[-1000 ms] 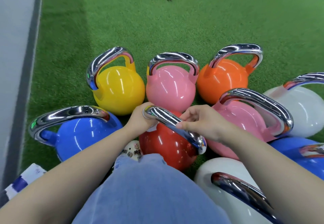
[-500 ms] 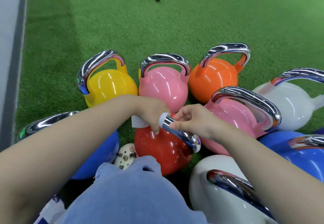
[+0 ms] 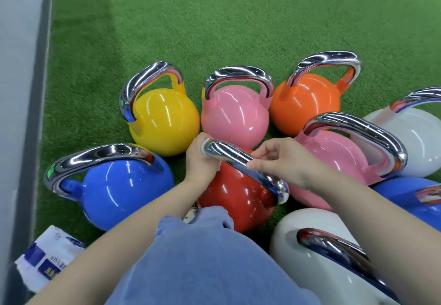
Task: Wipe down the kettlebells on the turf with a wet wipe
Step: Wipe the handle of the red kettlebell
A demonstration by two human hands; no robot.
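Head view: left hand [image 3: 199, 159] wrapped the wipe [image 3: 205, 148] round the far end of the red kettlebell [image 3: 235, 192] handle [image 3: 241, 161], fingers clamped to scrub. Right hand [image 3: 284, 161] pinched the handle mid-bar, likely steadying. Sat amid other kettlebells on turf [image 3: 238, 30].

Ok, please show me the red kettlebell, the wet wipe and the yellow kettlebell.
red kettlebell [image 3: 235, 192]: head view, glossy red body.
wet wipe [image 3: 204, 147]: head view, white edge at handle end.
yellow kettlebell [image 3: 167, 121]: head view, round yellow body.
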